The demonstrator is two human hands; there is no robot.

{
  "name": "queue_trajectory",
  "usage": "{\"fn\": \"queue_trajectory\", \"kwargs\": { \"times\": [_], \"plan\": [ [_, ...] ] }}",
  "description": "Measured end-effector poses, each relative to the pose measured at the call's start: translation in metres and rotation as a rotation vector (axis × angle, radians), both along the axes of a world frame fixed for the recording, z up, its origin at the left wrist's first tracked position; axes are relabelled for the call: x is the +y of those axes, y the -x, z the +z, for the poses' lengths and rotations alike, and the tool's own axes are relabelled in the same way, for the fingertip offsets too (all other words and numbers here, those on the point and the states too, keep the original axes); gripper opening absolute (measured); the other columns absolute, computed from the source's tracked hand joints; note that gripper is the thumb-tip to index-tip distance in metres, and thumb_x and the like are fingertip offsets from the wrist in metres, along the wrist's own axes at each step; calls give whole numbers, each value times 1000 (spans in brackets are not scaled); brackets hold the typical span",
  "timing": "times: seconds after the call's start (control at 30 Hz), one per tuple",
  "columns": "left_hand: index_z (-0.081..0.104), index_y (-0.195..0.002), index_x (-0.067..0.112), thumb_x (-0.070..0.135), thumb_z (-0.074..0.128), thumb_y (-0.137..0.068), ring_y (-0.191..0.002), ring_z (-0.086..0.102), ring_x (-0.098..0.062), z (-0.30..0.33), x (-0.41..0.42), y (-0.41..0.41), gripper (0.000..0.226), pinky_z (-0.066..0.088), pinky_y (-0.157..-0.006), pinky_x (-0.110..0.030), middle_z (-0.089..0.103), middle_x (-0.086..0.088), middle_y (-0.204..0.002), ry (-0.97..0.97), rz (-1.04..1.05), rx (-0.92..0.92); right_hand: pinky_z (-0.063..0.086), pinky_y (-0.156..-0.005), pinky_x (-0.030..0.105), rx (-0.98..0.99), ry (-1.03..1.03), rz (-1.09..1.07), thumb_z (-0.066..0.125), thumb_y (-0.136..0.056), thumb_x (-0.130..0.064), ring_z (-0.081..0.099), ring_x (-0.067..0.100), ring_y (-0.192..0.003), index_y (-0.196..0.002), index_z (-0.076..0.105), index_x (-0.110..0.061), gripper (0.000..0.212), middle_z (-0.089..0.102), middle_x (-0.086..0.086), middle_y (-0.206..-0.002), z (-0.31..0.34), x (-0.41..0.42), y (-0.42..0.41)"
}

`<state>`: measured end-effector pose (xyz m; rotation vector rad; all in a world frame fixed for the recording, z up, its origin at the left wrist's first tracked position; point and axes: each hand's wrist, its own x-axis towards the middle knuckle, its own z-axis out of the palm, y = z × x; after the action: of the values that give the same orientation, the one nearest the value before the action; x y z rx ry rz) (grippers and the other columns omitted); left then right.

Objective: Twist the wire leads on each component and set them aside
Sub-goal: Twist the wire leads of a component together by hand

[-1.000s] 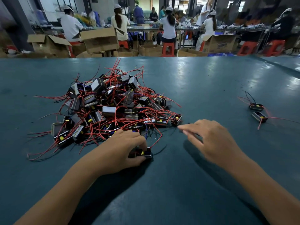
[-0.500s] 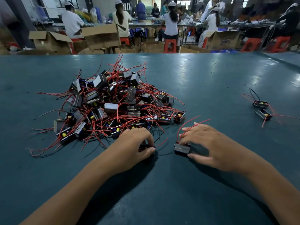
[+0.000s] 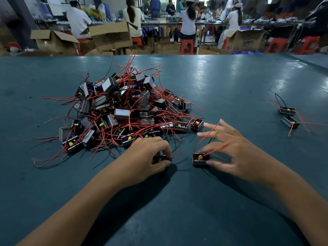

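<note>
Table: teal work surface [image 3: 221,82], glossy with light patches.
Cardboard boxes: open ones [image 3: 111,35] behind the far edge.
Stools: red [image 3: 186,47].
People: seated workers [image 3: 188,23] at benches beyond.

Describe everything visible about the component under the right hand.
The component is a small dark rectangular block lying flat on the teal table, just right of the left hand. A yellow part shows on its top. Two thin red leads rise from it, untwisted, arching up across the right hand. That hand's thumb and index finger hold its right end, the other fingers spread. It lies apart from the pile.
</note>
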<state>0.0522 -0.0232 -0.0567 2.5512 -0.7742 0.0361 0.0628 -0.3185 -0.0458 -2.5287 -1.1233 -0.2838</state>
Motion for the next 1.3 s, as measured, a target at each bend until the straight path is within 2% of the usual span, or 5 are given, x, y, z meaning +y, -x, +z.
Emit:
{"fn": "queue_trajectory", "kwargs": {
  "times": [0.47, 0.73, 0.9, 1.1, 1.3],
  "plan": [
    [48, -101, 43, 55, 69, -84, -107, 39, 15, -3, 7, -3, 30, 26, -91, -14, 54, 29, -102, -64, -4, 25, 41, -59, 15, 46, -386, -596, 70, -88, -24, 55, 7, -61, -75, 60, -24, 16, 63, -7, -66, 18, -14, 2],
    [45, -113, 40, 48, 73, -84, -101, 46, 5, 1, 14, -6, 41, 34, -93, -24, 53, 26, -107, -80, 42, -5, 49, -67, 36, -67, -307, -890, 63, -93, -28, 61, 23, -67, -84, 60, -21, 12, 65, -7, -69, 30, -20, 11],
    [49, -115, 38, 55, 67, -84, -102, 45, 4, 8, 13, 0, 40, 25, -98, -15, 53, 27, -107, 1, 48, -168, 41, -45, 21, 767, -155, -544, 73, -86, -38, 60, 11, -46, -72, 68, -24, 20, 70, 1, -61, 38, -4, 30],
    [39, -129, 39, 50, 70, -86, -105, 42, 1, 8, 15, 0, 54, 26, -99, -24, 52, 24, -114, -163, 55, 8, 46, -59, 33, 401, 88, -742, 30, -37, -108, 60, 14, -70, -95, 44, -33, 96, 59, -8, -71, 3, 43, 33],
    [49, -120, 34, 68, 72, -70, -91, 49, 3, 8, 12, -4, 65, 34, -79, -17, 55, 21, -98, -143, 99, 122, 45, -60, 31, 280, -82, -752, 63, -66, -77, 59, 11, -71, -80, 47, -30, 51, 60, -14, -73, -14, 55, 18]
  ]
}}
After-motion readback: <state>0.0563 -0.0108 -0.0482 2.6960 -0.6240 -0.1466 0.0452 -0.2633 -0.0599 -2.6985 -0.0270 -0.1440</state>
